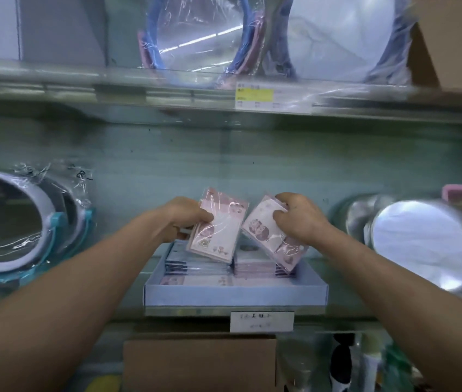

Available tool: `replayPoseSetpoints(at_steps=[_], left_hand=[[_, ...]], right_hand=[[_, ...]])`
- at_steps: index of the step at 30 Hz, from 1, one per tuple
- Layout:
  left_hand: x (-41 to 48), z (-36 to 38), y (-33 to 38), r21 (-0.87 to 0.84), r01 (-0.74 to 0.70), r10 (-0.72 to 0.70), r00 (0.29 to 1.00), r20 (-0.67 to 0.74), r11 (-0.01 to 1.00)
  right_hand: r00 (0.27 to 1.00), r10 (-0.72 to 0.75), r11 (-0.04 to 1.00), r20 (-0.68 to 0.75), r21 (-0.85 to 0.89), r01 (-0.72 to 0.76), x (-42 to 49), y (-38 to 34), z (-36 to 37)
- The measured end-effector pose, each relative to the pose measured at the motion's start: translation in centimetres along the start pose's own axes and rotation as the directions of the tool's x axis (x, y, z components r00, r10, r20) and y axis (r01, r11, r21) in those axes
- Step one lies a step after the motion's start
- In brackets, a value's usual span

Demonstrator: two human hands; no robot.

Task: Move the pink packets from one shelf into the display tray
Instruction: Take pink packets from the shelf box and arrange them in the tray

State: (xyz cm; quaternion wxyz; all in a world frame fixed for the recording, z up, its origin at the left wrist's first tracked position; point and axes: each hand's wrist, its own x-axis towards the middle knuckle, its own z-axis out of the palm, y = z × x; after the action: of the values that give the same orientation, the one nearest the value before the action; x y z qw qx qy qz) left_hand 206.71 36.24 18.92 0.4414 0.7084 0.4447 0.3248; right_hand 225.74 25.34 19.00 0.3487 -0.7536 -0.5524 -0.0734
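A pale blue display tray [235,296] sits on the middle shelf straight ahead, with stacks of flat packets [198,264] inside it. My left hand [186,219] grips a bundle of pink packets [218,230] in clear wrap, held just above the tray's left stacks. My right hand [299,219] grips a second pink bundle [272,236], tilted, its lower end down by the right stack in the tray. The two bundles almost meet in the middle.
Plastic-wrapped round mirrors stand left [12,222] and right [422,244] of the tray. The upper shelf [167,89] holds more wrapped mirrors and a cardboard box [456,43]. A price label [261,321] hangs on the shelf edge, a brown carton [198,363] below.
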Motion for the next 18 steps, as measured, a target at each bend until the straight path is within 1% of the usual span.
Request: replayPoseSetpoints(at_steps=[4, 8, 11, 13, 16, 18], left_hand=[[-1.0, 0.0, -0.3, -0.05, 0.041, -0.044, 0.998, -0.053, 0.998], [-1.5, -0.1, -0.6, -0.136, 0.036, -0.052, 0.991, -0.121, 0.99], [-2.1, -0.2, -0.4, -0.23, 0.033, -0.071, 0.985, -0.158, 0.973], [-2.4, -0.3, -0.4, -0.266, 0.029, -0.078, 0.981, -0.175, 0.964], [-2.4, -0.6, -0.5, -0.289, 0.037, -0.084, 0.985, -0.152, 0.957], [-2.4, -0.9, -0.5, -0.304, 0.046, -0.085, 0.989, -0.119, 0.952]], right_hand=[[0.999, -0.019, 0.995, 0.028, 0.099, 0.016, -0.1, 0.6, 0.2], [0.999, -0.029, 0.986, 0.015, 0.162, 0.026, -0.3, 0.8, 0.6], [0.999, 0.004, 0.97, 0.04, 0.241, -0.014, -0.6, 0.7, 0.9], [0.998, 0.026, 0.964, 0.062, 0.263, -0.041, -0.9, 0.9, 1.0], [0.996, 0.032, 0.967, 0.088, 0.251, -0.054, -1.2, 1.0, 0.6], [0.994, 0.019, 0.954, 0.112, 0.295, -0.052, -1.3, 1.1, 0.2]])
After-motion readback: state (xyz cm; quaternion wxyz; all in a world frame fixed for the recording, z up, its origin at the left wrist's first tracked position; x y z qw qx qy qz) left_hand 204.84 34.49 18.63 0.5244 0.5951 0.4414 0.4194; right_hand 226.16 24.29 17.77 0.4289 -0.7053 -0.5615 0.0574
